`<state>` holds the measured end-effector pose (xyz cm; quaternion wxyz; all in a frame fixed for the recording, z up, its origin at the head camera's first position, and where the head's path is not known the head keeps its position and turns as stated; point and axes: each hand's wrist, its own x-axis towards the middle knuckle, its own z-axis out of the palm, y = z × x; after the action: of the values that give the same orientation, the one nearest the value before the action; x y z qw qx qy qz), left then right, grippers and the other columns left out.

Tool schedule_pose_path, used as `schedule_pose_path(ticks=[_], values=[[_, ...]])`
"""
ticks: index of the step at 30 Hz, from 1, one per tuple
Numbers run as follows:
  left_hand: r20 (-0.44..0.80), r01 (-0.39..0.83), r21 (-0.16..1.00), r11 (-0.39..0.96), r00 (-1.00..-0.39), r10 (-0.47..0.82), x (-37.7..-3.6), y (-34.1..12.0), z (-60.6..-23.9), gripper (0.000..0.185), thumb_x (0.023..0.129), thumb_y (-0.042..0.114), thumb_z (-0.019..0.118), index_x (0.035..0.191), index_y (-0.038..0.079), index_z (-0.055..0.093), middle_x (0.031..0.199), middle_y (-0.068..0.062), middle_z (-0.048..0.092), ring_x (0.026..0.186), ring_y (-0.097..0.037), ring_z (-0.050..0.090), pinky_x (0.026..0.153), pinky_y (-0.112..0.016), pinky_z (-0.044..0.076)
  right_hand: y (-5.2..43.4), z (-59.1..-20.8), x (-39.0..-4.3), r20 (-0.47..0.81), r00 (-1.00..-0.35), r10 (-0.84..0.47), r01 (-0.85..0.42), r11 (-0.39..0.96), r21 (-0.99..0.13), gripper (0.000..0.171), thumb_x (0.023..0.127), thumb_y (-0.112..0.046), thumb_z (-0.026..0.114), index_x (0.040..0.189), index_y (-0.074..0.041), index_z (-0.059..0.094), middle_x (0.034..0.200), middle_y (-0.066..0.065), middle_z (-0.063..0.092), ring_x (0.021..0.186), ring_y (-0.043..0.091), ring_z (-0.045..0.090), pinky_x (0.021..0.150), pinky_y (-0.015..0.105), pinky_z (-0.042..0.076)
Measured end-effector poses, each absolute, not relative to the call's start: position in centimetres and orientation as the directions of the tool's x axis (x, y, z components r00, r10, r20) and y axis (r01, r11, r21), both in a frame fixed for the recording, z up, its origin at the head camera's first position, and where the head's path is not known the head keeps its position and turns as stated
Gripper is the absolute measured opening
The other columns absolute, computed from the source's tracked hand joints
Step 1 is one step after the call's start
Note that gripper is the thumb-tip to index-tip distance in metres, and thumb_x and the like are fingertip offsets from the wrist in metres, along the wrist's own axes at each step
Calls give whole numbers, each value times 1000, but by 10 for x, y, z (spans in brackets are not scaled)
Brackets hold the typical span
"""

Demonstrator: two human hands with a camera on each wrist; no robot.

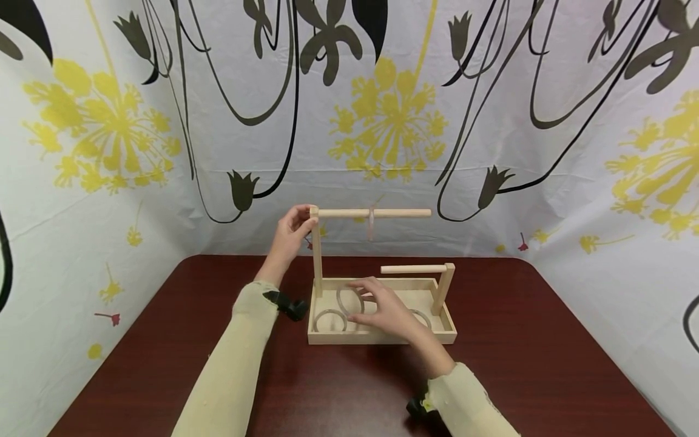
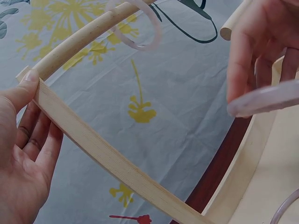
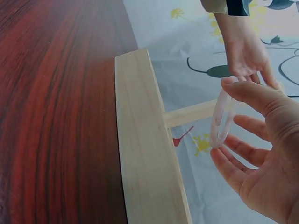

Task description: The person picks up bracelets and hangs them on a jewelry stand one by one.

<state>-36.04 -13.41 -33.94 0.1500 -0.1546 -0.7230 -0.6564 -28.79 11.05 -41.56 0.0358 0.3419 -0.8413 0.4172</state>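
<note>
A person in pale yellow sleeves works at a wooden ring stand [image 1: 382,331] set on a dark red worktop [image 1: 519,364] — a shallow tray with a tall post [image 1: 317,255] carrying a long upper dowel [image 1: 377,213] and a short post [image 1: 446,288] carrying a lower dowel [image 1: 413,269]. The left hand [image 1: 292,230] steadies the stand at the top of the tall post, thumb [image 2: 23,88] pressed on the corner where post meets dowel, fingers curled behind the wood. The right hand [image 1: 384,306], low over the tray, pinches a clear plastic ring [image 3: 220,116] between thumb and fingertips; the right wrist view shows it held on edge, just off the tray floor. One ring [image 1: 371,223] already hangs on the upper dowel, near its middle. Two more lie flat in the tray — one at the left front [image 1: 329,320], one partly hidden behind the right hand [image 1: 423,317]. The step in hand appears to be the pick-up of a ring. Judging from the hung ring, the next move would call for lifting this one clear of the tray, turning its opening toward a dowel's free end and sliding it on while the left hand keeps the stand from tipping. A flower-printed cloth [image 1: 546,152] backs the scene.
</note>
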Motion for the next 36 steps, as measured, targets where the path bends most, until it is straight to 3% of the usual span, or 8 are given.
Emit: schedule_pose_path(ticks=[11, 18, 24, 32, 36], values=[[413, 414, 906, 92, -910, 26, -361, -135, -340, 35, 101, 15, 59, 133, 1, 55, 110, 0, 60, 95, -1, 59, 88, -22, 49, 115, -408, -284, 379, -752, -539, -619, 378, -688, 60, 85, -18, 81, 138, -9, 56, 131, 17, 57, 118, 30, 59, 102, 41, 52], [412, 412, 907, 90, -911, 26, -361, -135, -340, 35, 101, 15, 59, 133, 1, 55, 111, -2, 61, 95, 0, 59, 88, -19, 49, 118, -403, -282, 416, -742, -525, -635, 353, -687, 61, 82, -15, 83, 136, -6, 57, 130, 16, 58, 116, 26, 59, 101, 39, 52], [407, 407, 910, 82, -913, 25, -362, -135, -340, 36, 101, 15, 60, 133, 0, 54, 112, -3, 61, 95, 1, 59, 88, -17, 49, 124, -399, -281, 425, -748, -510, -621, 311, -720, 61, 81, -11, 83, 136, -7, 56, 133, 19, 57, 119, 38, 59, 103, 39, 51], [421, 422, 904, 75, -907, 21, -363, -134, -340, 33, 100, 11, 60, 131, 0, 56, 107, 1, 61, 93, -1, 60, 98, -41, 50, 131, -392, -279, 439, -758, -482, -608, 278, -744, 61, 81, -10, 83, 137, -10, 57, 133, 14, 58, 120, 28, 56, 106, 37, 49], [427, 427, 901, 75, -904, 21, -362, -134, -339, 33, 100, 11, 60, 131, -1, 55, 105, 4, 61, 92, 0, 60, 98, -40, 51, 134, -389, -279, 451, -760, -468, -608, 269, -747, 60, 81, -9, 83, 136, -8, 57, 132, 14, 58, 119, 27, 56, 105, 39, 50]])
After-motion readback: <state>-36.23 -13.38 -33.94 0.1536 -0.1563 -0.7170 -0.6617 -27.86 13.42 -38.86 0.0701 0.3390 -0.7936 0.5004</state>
